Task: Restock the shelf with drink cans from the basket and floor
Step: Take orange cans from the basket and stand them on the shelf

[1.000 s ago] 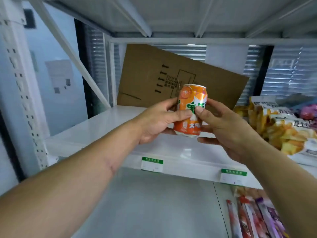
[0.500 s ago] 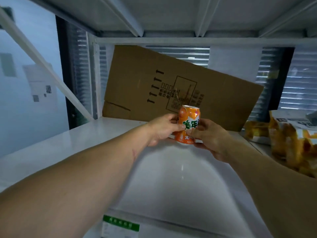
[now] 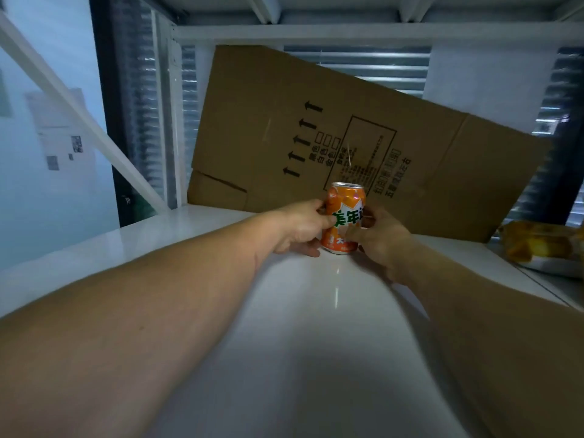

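Nearest the camera, two bare forearms are extended forward from 7 and 5 o'clock over the white shelf point(image 3: 297, 327), whose surface is smooth, glossy and faintly reflective. Toward the centre, the orange drink can point(image 3: 345, 218) is held upright between both hands, its base at or just above the shelf; contact cannot be told for certain. The left hand point(image 3: 300, 227) is wrapped around the can's 9 o'clock side, with its fingers point(image 3: 316, 207) curled behind the can and the thumb pressed across the printed front. The right hand point(image 3: 380, 238) is closed against the 3 o'clock side, its thumb laid on the lower label. The can is a short metal cylinder with a silver rim, an orange skin and green characters on a white band. Beyond it, at 12 o'clock, a flattened brown cardboard sheet point(image 3: 271, 121) is leaned tilted against the back of the shelf, matte, creased and printed with black arrows and text. At 3 o'clock, a crinkled yellow snack packet point(image 3: 537, 245) is laid on the shelf, well apart from the can.
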